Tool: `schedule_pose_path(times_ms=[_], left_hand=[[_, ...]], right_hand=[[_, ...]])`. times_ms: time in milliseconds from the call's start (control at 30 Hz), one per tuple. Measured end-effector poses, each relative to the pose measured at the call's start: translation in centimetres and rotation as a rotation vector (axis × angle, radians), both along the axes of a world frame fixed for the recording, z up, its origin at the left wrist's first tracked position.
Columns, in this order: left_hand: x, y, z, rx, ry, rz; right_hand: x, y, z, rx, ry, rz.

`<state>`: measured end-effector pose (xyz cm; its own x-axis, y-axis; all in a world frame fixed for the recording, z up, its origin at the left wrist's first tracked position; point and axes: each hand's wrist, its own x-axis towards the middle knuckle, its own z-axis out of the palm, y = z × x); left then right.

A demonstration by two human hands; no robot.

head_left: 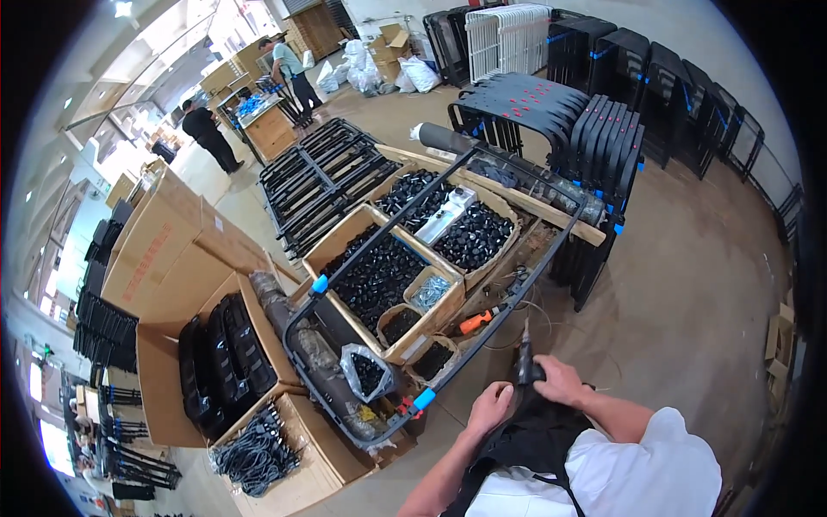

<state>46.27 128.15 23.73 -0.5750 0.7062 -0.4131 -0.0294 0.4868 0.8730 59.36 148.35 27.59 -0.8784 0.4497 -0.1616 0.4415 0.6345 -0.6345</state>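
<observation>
My right hand [560, 381] is closed around a dark power screwdriver [525, 360], whose thin bit points away from me. Close by on its left, my left hand [491, 407] has its fingers drawn together in front of my black apron; whatever they pinch is too small to make out. Beyond both hands, a black tubular metal frame [386, 231] with blue clips [424, 399] lies slanted across the workbench and bins. Under it, an orange-and-black tool [475, 322] rests beside a small bin of dark parts [432, 359].
Bins of small black parts [366, 269] and a box of silvery screws [430, 290] fill the bench. At left stand an open carton of black panels [226, 366] and a pile of dark cables [258, 452]. Folded black frames [603, 138] line the right. Two people stand farther back.
</observation>
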Motion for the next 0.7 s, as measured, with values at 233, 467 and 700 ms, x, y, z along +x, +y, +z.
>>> schedule_pose_path(times_ms=[233, 467, 700], left_hand=[[-9.0, 10.2, 5.3, 0.174, 0.22, 0.054], [-23.4, 26.6, 1.2, -0.054, 0.518, 0.153], [-31.1, 37.8, -5.4, -0.647, 0.324, 0.172]], right_hand=[[-8.9, 15.1, -4.2, 0.03, 0.015, -0.299], [-19.0, 29.8, -11.9, 0.065, -0.01, -0.222], [-26.1, 35.6, -16.0, 0.083, -0.061, -0.244]])
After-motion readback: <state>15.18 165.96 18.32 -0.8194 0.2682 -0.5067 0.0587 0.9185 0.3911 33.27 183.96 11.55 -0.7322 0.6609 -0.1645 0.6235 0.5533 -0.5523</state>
